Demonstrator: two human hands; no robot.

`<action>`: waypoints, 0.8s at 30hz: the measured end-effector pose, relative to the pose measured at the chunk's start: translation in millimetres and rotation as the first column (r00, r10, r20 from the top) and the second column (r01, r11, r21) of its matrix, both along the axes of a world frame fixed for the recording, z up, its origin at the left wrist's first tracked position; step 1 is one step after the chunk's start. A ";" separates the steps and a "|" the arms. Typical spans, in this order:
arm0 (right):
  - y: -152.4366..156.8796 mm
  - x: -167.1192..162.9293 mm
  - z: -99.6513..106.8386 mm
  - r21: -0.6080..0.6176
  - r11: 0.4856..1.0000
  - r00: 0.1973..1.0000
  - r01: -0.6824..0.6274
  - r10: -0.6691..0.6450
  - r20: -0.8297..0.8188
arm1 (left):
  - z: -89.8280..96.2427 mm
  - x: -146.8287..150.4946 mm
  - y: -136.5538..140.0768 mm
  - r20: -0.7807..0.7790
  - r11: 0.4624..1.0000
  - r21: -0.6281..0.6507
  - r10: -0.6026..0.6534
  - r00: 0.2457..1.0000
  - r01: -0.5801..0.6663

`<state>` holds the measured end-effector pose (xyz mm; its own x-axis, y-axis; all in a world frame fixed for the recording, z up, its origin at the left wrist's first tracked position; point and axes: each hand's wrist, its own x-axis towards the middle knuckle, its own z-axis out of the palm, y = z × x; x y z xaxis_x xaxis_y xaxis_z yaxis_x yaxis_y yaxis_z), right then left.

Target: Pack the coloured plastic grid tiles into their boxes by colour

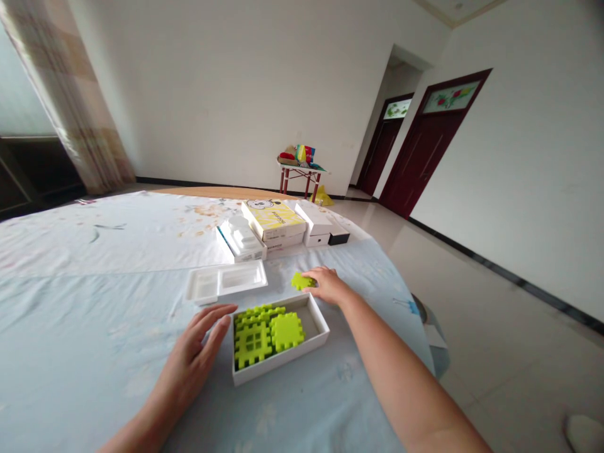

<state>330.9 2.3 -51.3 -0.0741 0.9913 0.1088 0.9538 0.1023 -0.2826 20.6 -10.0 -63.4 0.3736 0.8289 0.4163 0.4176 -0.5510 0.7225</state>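
Observation:
A shallow white box (279,366) lies on the cloth in front of me, with several lime-green interlocking toy tiles (287,331) inside. One of these tiles (255,343) has a window-like grid. My left hand (201,340) rests at the box's left end, fingers stretched out and holding nothing; whether it touches the wall is unclear. Just beyond the box's far right corner, my right hand (327,284) grips another lime-green tile (302,281) low over the table, its fingers closed on the tile's right edge.
Behind the box lies a white plastic tray (243,277) with compartments. Farther back stand a white box with stacked pale pieces (240,236), a yellow-and-white box (276,219), a white box (315,225) and a small dark-sided box (338,233). The round table's edge (401,277) curves along the right.

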 end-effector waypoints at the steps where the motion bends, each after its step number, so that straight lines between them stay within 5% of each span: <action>1: -0.2 -0.3 0.2 0.013 1.000 1.000 -0.004 0.004 0.014 | 0.6 0.3 -0.3 0.004 1.000 0.000 0.004 1.000 -0.003; 11: 2.9 3.4 4.6 0.241 0.967 0.977 0.081 -0.125 0.174 | -1.7 -2.1 0.5 0.000 0.999 0.037 0.010 1.000 -0.010; 19: 9.0 8.3 1.0 0.237 0.958 0.977 0.163 -0.190 0.098 | -0.8 -1.1 0.1 -0.023 0.999 0.045 0.016 1.000 -0.015; 24: -8.0 23.0 32.2 0.357 0.910 0.976 0.212 -0.174 -0.134 | -1.8 -3.6 -0.6 -0.027 0.997 0.076 0.028 0.999 -0.026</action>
<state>353.9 -5.7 -19.1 0.1439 0.8739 0.4643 0.9353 0.0331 -0.3522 17.0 -10.6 -65.2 0.3638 0.8056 0.4677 0.4527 -0.5917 0.6671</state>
